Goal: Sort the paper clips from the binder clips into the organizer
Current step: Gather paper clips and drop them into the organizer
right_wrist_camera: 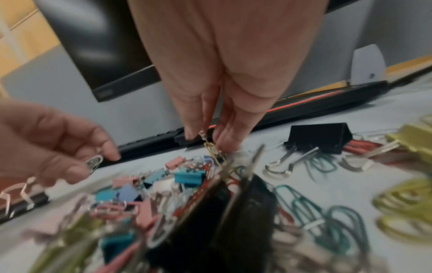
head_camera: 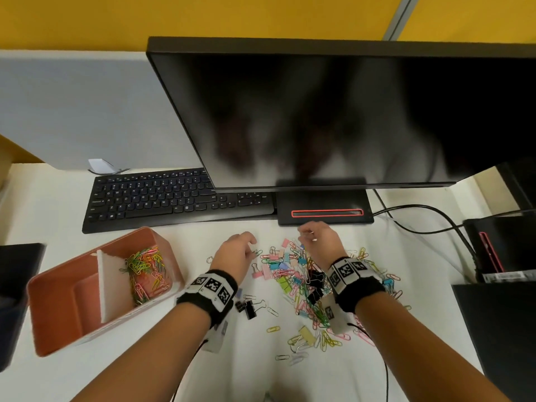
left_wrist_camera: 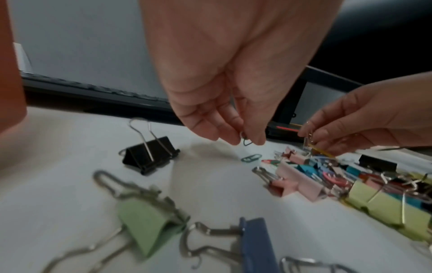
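A terracotta organizer [head_camera: 58, 314] stands at the left, split by a white divider; its right compartment holds several coloured paper clips [head_camera: 145, 271]. A mixed pile of paper clips and binder clips [head_camera: 301, 282] covers the white desk at the centre. At the pile's left edge my left hand [head_camera: 253, 248] pinches a green paper clip [left_wrist_camera: 246, 142] between thumb and fingertips, just above the desk. Over the pile's far side, my right hand [head_camera: 303, 235] pinches a yellow paper clip [right_wrist_camera: 214, 149] that dangles into the heap. Black binder clips [head_camera: 246, 307] lie near my left wrist.
A black keyboard [head_camera: 174, 198] and the monitor's base [head_camera: 324, 213] lie just beyond the pile, under a large dark monitor [head_camera: 319, 111]. Cables [head_camera: 420, 221] run to black equipment [head_camera: 507, 248] at the right. A dark object [head_camera: 17, 285] sits left of the organizer.
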Motion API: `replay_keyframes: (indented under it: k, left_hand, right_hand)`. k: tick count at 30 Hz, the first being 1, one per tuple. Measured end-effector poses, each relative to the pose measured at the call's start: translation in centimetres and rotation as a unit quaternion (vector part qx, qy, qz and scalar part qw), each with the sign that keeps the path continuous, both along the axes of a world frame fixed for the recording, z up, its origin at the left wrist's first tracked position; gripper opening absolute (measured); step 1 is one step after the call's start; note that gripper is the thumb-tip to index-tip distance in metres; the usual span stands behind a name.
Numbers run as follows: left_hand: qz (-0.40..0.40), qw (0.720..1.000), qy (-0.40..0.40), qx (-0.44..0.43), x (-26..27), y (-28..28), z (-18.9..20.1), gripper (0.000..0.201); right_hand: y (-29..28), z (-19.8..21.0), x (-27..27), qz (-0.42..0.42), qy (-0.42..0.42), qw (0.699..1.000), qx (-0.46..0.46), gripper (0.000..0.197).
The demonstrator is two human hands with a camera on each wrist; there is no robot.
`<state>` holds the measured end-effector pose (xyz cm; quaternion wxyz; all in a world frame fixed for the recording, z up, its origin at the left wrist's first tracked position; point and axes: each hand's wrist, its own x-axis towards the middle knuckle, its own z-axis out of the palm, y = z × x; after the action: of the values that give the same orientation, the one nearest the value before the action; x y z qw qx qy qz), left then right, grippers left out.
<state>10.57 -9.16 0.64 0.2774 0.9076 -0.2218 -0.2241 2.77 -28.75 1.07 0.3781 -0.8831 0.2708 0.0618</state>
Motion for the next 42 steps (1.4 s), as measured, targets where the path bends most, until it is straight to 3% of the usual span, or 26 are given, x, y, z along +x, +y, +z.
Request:
replay_keyframes:
  k: [3,7,15,19,23,25,31,38,42]
  left_hand:
    - [-0.016,0.999,0.025,0.027,0.1,-0.7,-0.6,0.026]
    - [-0.062,0.996,0.001,0.062,0.4,-1.5,-1.2,0.013]
    - [-0.125,0.988,-0.021,0.093,0.1,-0.7,-1.9,0.008]
    - [-0.095,0.992,-0.003,0.077,-0.6,-0.1,-1.7,0.012]
    - [-0.014,0.999,0.044,0.002,-0.7,0.0,-1.3,0.023]
    - [-0.016,0.998,0.050,-0.017,-0.8,-0.6,-1.1,0.027]
    - [-0.098,0.993,0.026,0.052,-0.8,-2.3,-1.6,0.021]
    - [-0.112,0.987,0.049,0.109,-1.0,-2.9,-1.4,0.022]
    - [-0.111,0.984,0.055,0.125,-1.0,-2.5,-0.9,0.023]
  right_hand:
    - [0.2,-0.3,0.4,0.117,0.070,0.990,-0.039,0.039]
    - [0.5,-0.5,0.6,0.159,0.100,0.981,-0.058,0.038]
    - [1.1,-0.4,-0.5,0.145,0.141,0.978,-0.042,0.022]
    - [1.4,-0.1,-1.4,0.160,0.145,0.976,-0.039,0.023]
    - [0.7,0.5,-2.2,0.110,0.107,0.988,-0.009,0.022]
    - [0.3,0.7,-2.5,0.077,0.089,0.993,0.007,0.020]
    - [-0.3,1.2,-2.8,0.053,0.087,0.994,0.037,0.019]
    - [0.1,2.8,-2.7,0.094,0.127,0.986,0.042,0.025]
    - [0.5,2.8,-3.6,0.072,0.096,0.991,0.049,0.018]
